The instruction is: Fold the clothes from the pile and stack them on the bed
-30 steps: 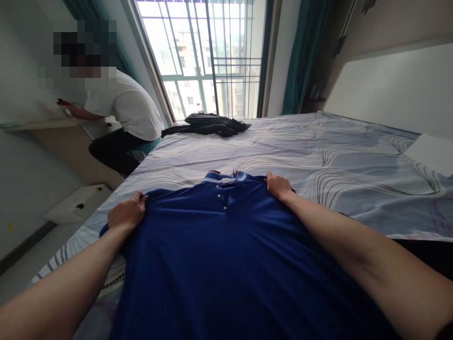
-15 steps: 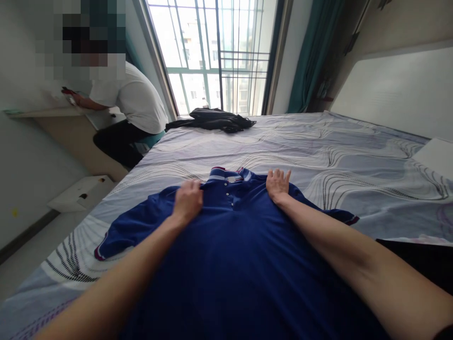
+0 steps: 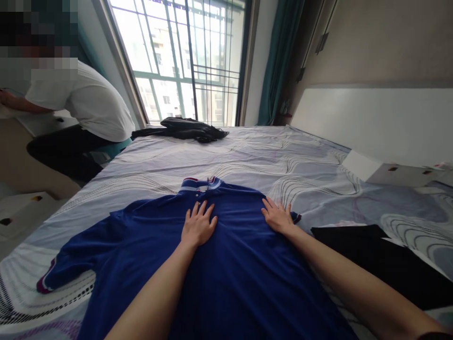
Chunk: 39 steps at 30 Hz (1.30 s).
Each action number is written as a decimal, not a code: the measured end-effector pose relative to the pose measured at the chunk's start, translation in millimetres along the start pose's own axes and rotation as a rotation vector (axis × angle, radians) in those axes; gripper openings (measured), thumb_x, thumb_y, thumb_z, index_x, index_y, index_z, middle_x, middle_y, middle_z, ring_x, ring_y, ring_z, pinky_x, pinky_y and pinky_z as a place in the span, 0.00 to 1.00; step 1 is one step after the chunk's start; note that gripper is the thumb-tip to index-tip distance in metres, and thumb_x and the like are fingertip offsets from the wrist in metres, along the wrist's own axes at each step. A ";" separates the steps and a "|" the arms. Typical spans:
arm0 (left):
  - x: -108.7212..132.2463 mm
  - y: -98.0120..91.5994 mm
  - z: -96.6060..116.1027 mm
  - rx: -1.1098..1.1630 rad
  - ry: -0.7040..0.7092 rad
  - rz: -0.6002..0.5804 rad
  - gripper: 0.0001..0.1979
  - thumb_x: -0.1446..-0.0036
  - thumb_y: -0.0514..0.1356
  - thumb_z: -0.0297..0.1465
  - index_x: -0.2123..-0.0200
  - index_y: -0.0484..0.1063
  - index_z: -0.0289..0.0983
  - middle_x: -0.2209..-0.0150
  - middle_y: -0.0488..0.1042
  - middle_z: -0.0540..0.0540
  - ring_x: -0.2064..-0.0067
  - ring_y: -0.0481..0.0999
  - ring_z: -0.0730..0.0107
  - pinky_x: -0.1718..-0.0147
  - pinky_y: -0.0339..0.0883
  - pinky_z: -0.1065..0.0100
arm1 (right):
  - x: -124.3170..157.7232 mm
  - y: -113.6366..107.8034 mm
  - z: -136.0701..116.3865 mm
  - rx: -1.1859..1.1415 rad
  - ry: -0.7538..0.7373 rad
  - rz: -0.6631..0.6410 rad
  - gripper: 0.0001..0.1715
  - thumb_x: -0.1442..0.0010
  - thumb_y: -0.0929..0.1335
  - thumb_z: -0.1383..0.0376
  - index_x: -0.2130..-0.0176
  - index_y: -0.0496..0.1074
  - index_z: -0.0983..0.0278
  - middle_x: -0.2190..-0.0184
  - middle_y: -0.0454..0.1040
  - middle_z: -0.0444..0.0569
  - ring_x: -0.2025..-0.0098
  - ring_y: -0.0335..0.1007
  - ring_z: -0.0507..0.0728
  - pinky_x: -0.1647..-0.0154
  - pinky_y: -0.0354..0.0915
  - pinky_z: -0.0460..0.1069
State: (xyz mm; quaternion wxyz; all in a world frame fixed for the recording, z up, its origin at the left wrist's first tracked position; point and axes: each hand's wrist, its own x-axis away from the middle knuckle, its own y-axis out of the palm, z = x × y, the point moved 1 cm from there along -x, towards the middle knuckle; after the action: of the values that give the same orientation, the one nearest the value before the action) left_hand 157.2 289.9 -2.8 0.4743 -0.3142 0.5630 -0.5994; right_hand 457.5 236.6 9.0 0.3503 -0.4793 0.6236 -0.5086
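Observation:
A dark blue polo shirt [image 3: 141, 241] lies front side up on the bed, its striped collar toward the window. My left hand [image 3: 198, 224] rests flat on the chest just below the buttons, fingers spread. Over at the shirt's right shoulder, my right hand [image 3: 278, 215] lies with its fingers stretched out on the fabric and the sleeve's edge. Much of the right sleeve is hidden behind that hand, with its maroon and white cuff peeking out. The left sleeve reaches out flat to the side.
Black clothing [image 3: 184, 130] lies at the bed's far edge by the window. A folded black item [image 3: 382, 259] is on the patterned bedsheet [image 3: 247, 156] at right, with a white box [image 3: 385, 172] beyond. A person in a white shirt [image 3: 99, 101] sits at the left.
My view has turned to the right. My left hand has moved from the left shoulder onto the chest and flattened. My right hand has shifted outward along the right shoulder toward the sleeve.

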 end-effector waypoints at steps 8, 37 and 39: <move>-1.5 2.2 2.2 -0.033 -0.007 0.024 0.29 0.34 0.47 0.44 0.32 0.59 0.46 0.29 0.55 0.45 0.28 0.49 0.50 0.34 0.48 0.44 | -3.9 -58.1 80.1 -0.408 0.293 -0.077 0.21 0.50 0.77 0.54 0.72 0.75 0.70 0.77 0.76 0.56 0.66 0.77 0.65 0.65 0.71 0.55; -0.5 -1.3 2.4 -0.042 0.017 0.043 0.28 0.35 0.48 0.44 0.33 0.61 0.46 0.30 0.57 0.45 0.29 0.51 0.50 0.35 0.51 0.43 | -59.1 -64.6 84.1 -0.665 0.577 0.112 0.10 0.51 0.73 0.65 0.67 0.74 0.67 0.80 0.71 0.44 0.72 0.72 0.56 0.76 0.68 0.45; -0.5 -1.0 2.2 -0.041 0.013 0.048 0.28 0.35 0.48 0.44 0.33 0.61 0.46 0.30 0.57 0.44 0.29 0.51 0.49 0.35 0.51 0.43 | -57.9 -69.0 76.7 -0.602 0.541 0.102 0.09 0.53 0.73 0.66 0.69 0.74 0.67 0.79 0.72 0.46 0.72 0.72 0.57 0.75 0.68 0.47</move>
State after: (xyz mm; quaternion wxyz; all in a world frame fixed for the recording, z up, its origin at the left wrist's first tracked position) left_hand 159.1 289.4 -1.4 0.4785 -0.3065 0.5857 -0.5780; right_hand 562.2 267.4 54.8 0.0425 -0.3778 0.8374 -0.3928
